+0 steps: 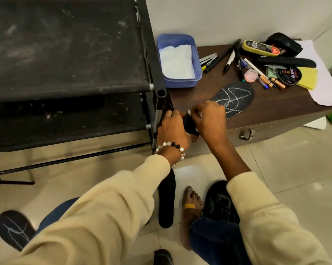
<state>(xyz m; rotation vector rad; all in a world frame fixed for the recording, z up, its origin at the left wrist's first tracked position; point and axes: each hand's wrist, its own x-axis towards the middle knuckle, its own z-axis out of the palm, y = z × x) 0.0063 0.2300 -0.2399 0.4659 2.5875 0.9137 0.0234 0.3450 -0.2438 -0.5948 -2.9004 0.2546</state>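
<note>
Black rack [66, 54] fills your left side, brown desk [276, 106] on your right. On the desk: chalk-marked insole [237, 98], with a blue tub [180, 82] behind it by the rack. Your left hand [172, 129] and right hand [209, 119] meet at the desk's front-left corner, right hand overlapping the insole's near end. A small black object [189, 124] sits between them: left fingers curled round it, right fingers pinching its top. Mostly covered, can't tell what it is.
</note>
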